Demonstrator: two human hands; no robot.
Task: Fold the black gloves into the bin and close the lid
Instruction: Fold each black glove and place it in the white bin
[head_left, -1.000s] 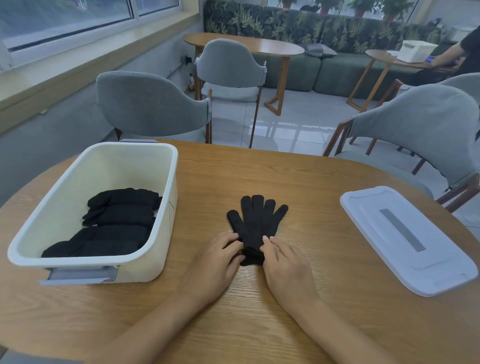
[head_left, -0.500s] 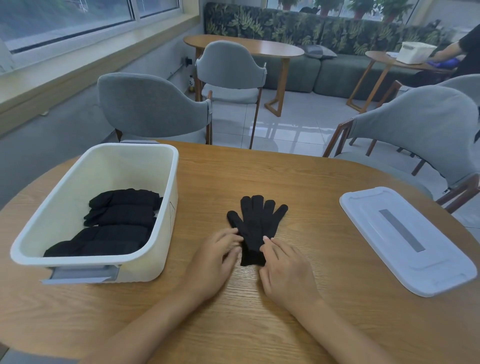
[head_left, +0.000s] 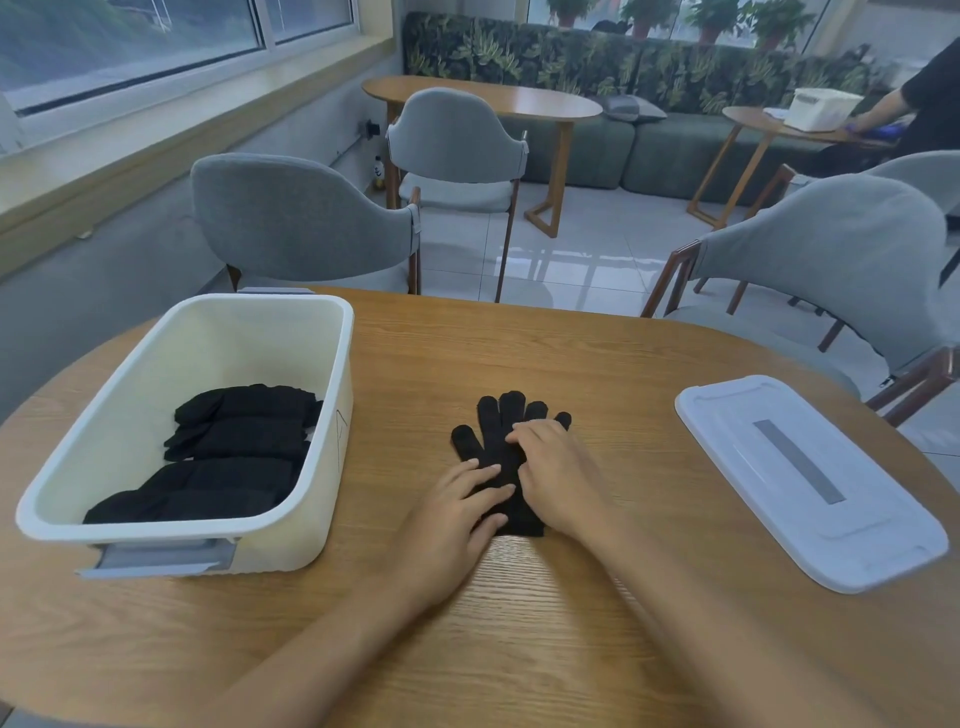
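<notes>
A black glove (head_left: 497, 441) lies flat on the wooden table (head_left: 467, 353), fingers pointing away from me. My left hand (head_left: 457, 512) rests flat on the glove's cuff and palm area, fingers spread. My right hand (head_left: 558, 467) lies flat over the glove's right side, reaching up to its fingers. Neither hand grips it. On the left stands the cream bin (head_left: 332, 415), lid off, with several folded black gloves (head_left: 234, 447) inside. The white lid (head_left: 800, 478) lies flat on the table at the right.
Grey chairs stand around the table's far side, one behind the bin (head_left: 296, 223) and one at the right (head_left: 831, 260). A person sits at another table (head_left: 769, 124) at the far right. The bin has a grey latch (head_left: 161, 558) facing me.
Both hands have slid forward along the glove, from its cuff onto its palm and fingers. The right hand went furthest. The glove stays flat in the same place.
</notes>
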